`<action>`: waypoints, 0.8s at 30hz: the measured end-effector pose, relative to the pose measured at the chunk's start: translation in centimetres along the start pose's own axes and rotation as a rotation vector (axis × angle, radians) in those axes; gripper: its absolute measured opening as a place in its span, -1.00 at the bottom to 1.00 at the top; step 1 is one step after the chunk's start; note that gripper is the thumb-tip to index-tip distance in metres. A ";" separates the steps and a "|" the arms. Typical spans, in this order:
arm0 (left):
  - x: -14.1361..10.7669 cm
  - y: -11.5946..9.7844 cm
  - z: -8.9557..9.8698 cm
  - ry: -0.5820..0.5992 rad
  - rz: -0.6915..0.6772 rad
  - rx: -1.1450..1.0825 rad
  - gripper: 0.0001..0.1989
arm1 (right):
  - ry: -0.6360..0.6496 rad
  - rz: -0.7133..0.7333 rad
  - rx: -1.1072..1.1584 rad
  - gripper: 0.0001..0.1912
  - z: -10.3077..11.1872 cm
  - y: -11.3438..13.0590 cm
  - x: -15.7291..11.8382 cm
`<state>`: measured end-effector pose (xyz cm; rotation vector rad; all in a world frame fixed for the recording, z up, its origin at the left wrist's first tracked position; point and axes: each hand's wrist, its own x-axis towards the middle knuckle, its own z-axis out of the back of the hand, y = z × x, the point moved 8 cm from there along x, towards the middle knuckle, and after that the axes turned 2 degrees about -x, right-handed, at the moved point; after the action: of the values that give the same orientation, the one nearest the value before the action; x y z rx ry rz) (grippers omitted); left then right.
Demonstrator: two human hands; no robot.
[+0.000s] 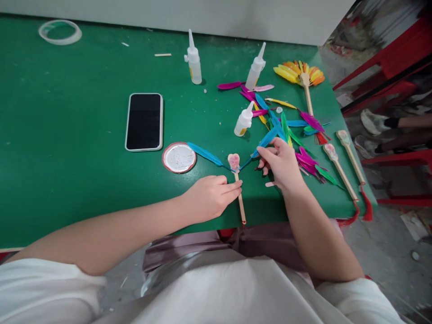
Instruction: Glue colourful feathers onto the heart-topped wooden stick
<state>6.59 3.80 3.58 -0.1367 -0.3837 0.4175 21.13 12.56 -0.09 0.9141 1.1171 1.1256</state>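
Note:
In front of me a wooden stick (240,198) with a pink-smeared, heart-shaped head lies on the green table. My left hand (211,198) has its fingers closed on the handle just below the head. One blue feather (204,154) slants up to the left, its quill end on the base of the heart. Between the thumb and fingers of my right hand (281,164) is a second blue feather (265,141), whose quill reaches the same spot from the right. A pale flat stick (270,184) shows under my right hand.
Three glue bottles (193,65) stand behind a pile of coloured feathers (305,159). Beside my left hand lie a glue-smeared lid (178,157) and a phone (144,121). Two tasselled sticks (340,171) and a yellow feather fan (300,74) are at right; a tape roll (60,32) is far left.

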 end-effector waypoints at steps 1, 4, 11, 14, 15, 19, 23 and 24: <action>0.0 0.0 0.0 0.000 0.001 0.000 -0.69 | 0.013 0.003 0.004 -0.76 -0.1 0.0 0.0; 0.0 0.1 -0.1 0.006 0.005 0.002 -0.68 | 0.032 0.000 -0.028 -0.74 -0.3 0.1 0.0; 0.0 0.0 0.0 -0.004 0.002 0.003 -0.69 | 0.022 0.009 -0.025 -0.75 -0.3 0.3 0.0; 0.0 0.0 0.0 -0.002 0.004 0.001 -0.69 | 0.026 0.001 -0.043 -0.75 -0.4 0.2 0.0; 0.0 0.0 0.0 -0.002 0.004 0.001 -0.68 | 0.013 -0.001 -0.042 -0.74 -0.2 0.2 0.0; 0.0 0.0 0.0 -0.007 0.002 -0.002 -0.69 | 0.012 0.005 -0.021 -0.74 -0.2 0.3 0.0; 0.0 0.0 0.1 -0.016 0.008 -0.007 -0.69 | 0.025 -0.004 -0.052 -0.74 -0.3 0.2 -0.1; 0.0 0.0 0.1 -0.017 0.008 -0.007 -0.69 | 0.008 -0.003 -0.053 -0.74 -0.2 0.1 -0.1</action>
<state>6.55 3.84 3.68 -0.1415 -0.4015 0.4253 20.93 12.53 0.02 0.8670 1.0898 1.1525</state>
